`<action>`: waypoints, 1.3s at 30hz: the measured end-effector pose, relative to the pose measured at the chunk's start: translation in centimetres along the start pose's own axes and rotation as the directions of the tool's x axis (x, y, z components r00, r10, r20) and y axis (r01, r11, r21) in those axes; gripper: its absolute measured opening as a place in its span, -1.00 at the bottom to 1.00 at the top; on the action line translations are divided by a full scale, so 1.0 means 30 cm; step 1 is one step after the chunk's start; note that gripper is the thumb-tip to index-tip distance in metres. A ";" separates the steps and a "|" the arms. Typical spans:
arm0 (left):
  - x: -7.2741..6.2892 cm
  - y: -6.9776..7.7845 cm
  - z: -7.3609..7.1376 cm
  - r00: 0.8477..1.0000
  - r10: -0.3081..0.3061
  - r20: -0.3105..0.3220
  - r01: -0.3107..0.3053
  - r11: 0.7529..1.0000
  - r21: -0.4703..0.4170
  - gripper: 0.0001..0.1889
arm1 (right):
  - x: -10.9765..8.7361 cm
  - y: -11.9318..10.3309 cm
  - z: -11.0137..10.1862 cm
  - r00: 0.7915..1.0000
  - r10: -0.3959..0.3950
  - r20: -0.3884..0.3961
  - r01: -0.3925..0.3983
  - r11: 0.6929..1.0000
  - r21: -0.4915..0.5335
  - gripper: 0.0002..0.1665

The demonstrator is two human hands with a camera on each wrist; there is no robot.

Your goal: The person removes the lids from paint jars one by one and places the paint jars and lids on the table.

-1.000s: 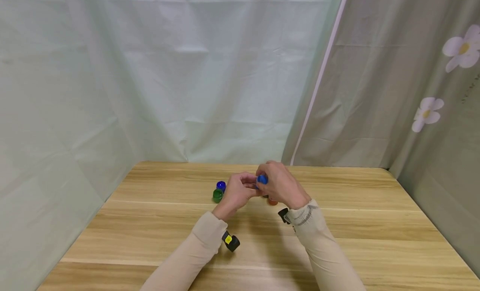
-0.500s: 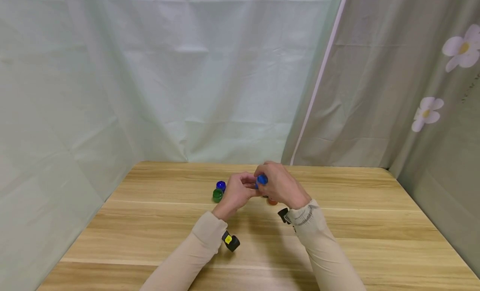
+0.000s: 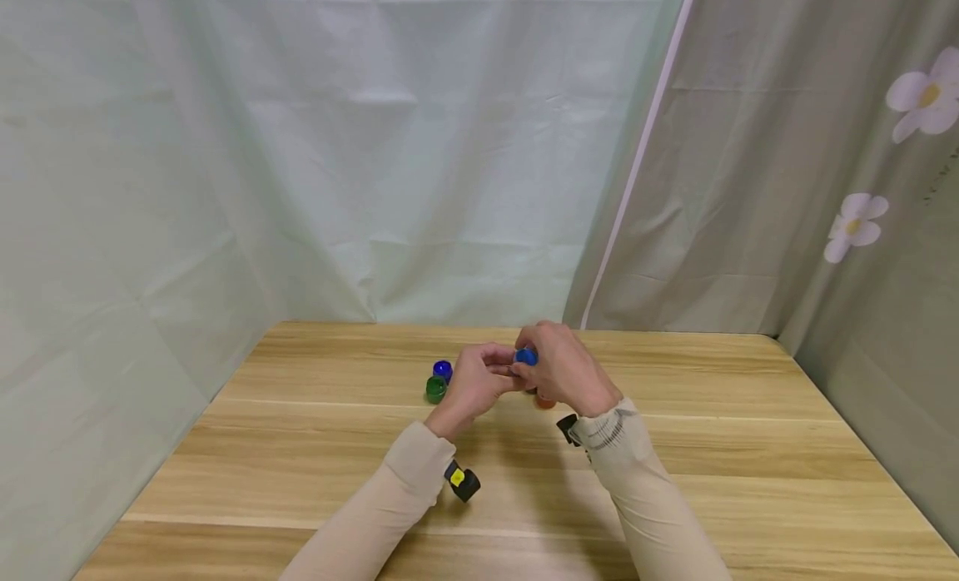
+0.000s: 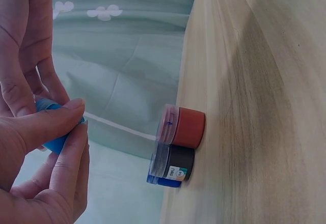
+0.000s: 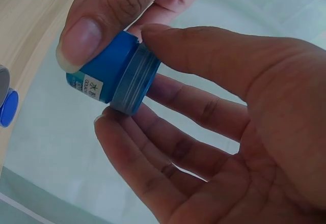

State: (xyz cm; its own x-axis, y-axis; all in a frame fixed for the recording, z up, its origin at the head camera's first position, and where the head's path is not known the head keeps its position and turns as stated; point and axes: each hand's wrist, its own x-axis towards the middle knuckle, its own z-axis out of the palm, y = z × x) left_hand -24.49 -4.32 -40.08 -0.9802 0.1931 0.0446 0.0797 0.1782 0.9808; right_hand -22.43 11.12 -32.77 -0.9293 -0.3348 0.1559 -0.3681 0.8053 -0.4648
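A small blue paint jar (image 5: pixel 104 74) is held between both hands above the table. My left hand (image 3: pixel 475 385) pinches the jar's body; in the right wrist view its thumb (image 5: pixel 84 43) lies across the side near a white label. The right hand (image 3: pixel 562 369) has thumb and fingertips on the ribbed clear lid (image 5: pixel 135 79), which is on the jar. In the left wrist view, fingers cover much of the blue jar (image 4: pixel 55 143).
A green jar (image 3: pixel 436 389) and a dark blue jar (image 3: pixel 442 370) stand left of the hands. In the left wrist view a red jar (image 4: pixel 191 127) stands beside a black one (image 4: pixel 181 162), with another blue jar (image 4: pixel 165 182) partly hidden behind. Curtains hang behind the wooden table (image 3: pixel 674 498).
My right hand's fingers have shifted slightly left and then back right around the lid. The left hand keeps its place, and the jars on the table stay put.
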 end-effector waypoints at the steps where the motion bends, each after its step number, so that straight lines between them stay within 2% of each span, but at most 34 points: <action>1: 0.001 -0.001 0.000 1.000 0.000 0.002 0.000 1.000 -0.002 -0.69 | 0.000 -0.001 -0.001 1.000 0.000 0.004 0.000 1.000 0.003 -0.78; 17: 0.002 -0.005 -0.005 0.999 0.030 0.012 -0.029 0.999 -0.019 -0.73 | -0.001 -0.006 -0.003 0.998 -0.044 0.042 0.043 0.999 0.023 -0.72; 28: -0.001 -0.002 -0.007 1.000 0.009 -0.001 -0.009 1.000 0.020 -0.68 | -0.004 -0.002 -0.002 0.996 -0.075 0.043 0.075 0.997 0.010 -0.73; 35: -0.007 0.004 -0.005 1.000 -0.004 0.014 0.004 1.000 0.001 -0.67 | -0.007 -0.001 -0.006 0.996 -0.074 0.053 0.073 0.997 0.025 -0.76; 39: -0.009 0.005 -0.005 1.000 0.002 0.010 -0.002 1.000 -0.006 -0.70 | -0.007 0.000 -0.006 0.995 -0.087 0.049 0.086 0.996 0.025 -0.71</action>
State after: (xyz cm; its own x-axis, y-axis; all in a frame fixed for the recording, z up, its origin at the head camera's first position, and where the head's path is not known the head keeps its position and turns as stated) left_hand -24.26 -4.49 -39.92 -0.9781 0.2032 0.0449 0.0808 0.1720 0.9818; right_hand -22.25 11.28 -32.65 -0.8909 -0.4277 0.1527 -0.4461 0.7606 -0.4717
